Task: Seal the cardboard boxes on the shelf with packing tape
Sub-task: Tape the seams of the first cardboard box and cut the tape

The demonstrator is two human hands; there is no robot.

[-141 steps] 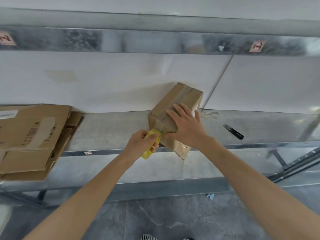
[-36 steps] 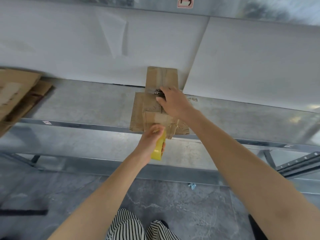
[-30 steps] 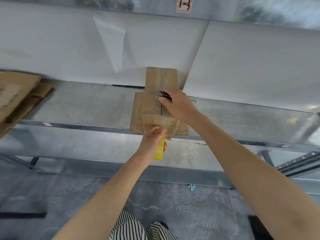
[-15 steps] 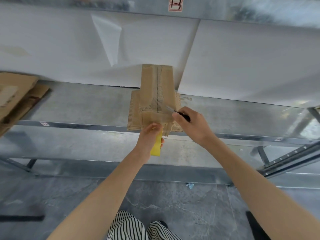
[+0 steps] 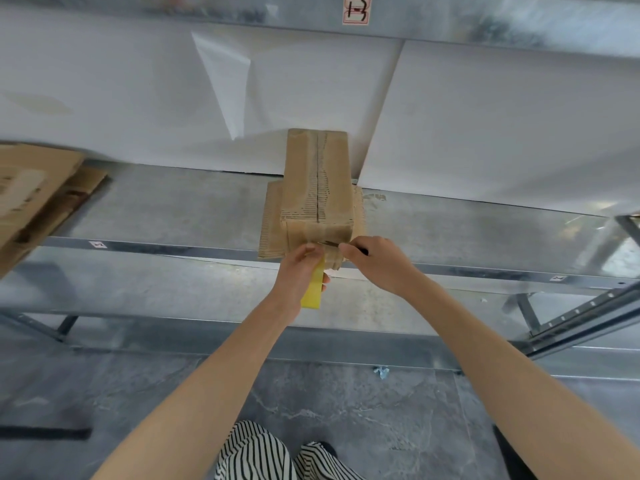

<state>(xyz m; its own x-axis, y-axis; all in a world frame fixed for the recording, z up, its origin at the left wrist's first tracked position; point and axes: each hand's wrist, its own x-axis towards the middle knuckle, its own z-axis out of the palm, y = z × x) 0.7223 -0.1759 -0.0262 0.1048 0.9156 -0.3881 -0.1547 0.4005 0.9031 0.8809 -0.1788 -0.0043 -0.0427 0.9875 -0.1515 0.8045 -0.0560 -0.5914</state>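
A long narrow cardboard box (image 5: 317, 178) lies on the metal shelf (image 5: 173, 209), its near end at the shelf's front edge and its top seam covered with brown tape. Flattened corrugated card (image 5: 272, 223) shows under it. My left hand (image 5: 300, 271) grips a yellow tape dispenser (image 5: 311, 292) just below the box's near end. My right hand (image 5: 375, 259) holds a black-handled cutter (image 5: 332, 243), its blade pointing left against the tape at the box's front face.
Flattened cardboard boxes (image 5: 33, 195) are stacked at the shelf's left end. A white wall panel (image 5: 485, 133) backs the shelf. An upper shelf beam with a red label (image 5: 356, 8) runs overhead. A lower shelf (image 5: 173, 289) and grey floor lie below.
The box went from tilted on end to lying flat. My right hand slid from the box's top down to its near end with the cutter. My left hand stayed at the front edge.
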